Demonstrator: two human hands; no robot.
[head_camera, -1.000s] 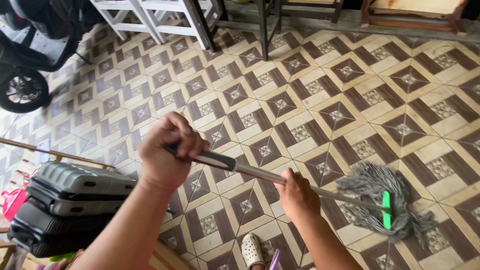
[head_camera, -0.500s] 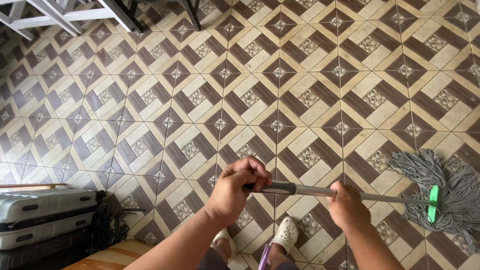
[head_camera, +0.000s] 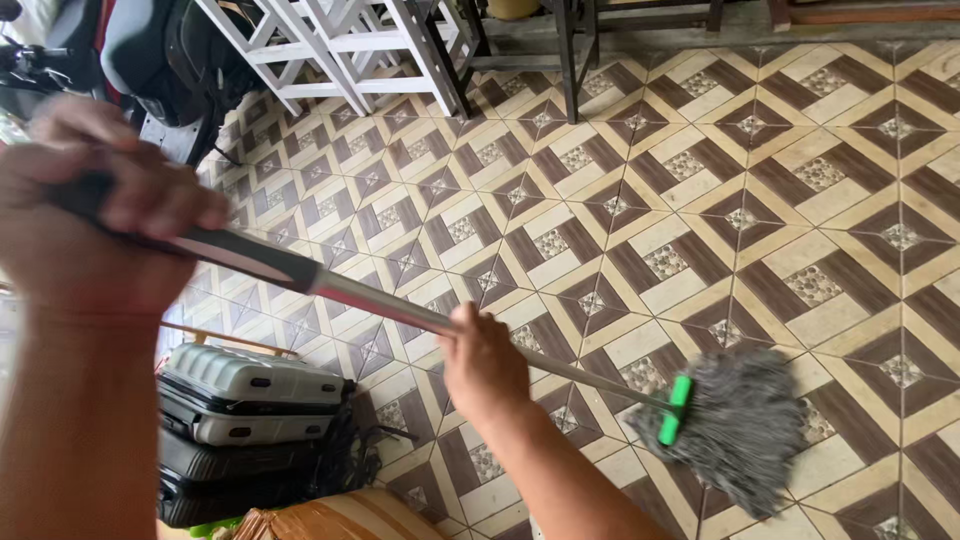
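I hold a mop with a metal handle (head_camera: 390, 308) in both hands. My left hand (head_camera: 85, 215) grips the dark upper end of the handle, close to the camera at the left. My right hand (head_camera: 482, 362) grips the shaft lower down, near the middle. The handle slopes down to the right to a green clamp (head_camera: 678, 408) and a grey string mop head (head_camera: 745, 425), which rests on the patterned brown and cream tile floor (head_camera: 700, 200).
Stacked grey and black suitcases (head_camera: 245, 415) lie at the lower left, with a brown bag (head_camera: 330, 518) below them. White wooden stools (head_camera: 350, 45) and dark furniture legs (head_camera: 570, 50) stand along the far edge. A dark scooter (head_camera: 150, 60) sits at the upper left.
The view has tilted up and my left hand has risen close to the camera. The mop head has slid left, toward the middle of the floor.
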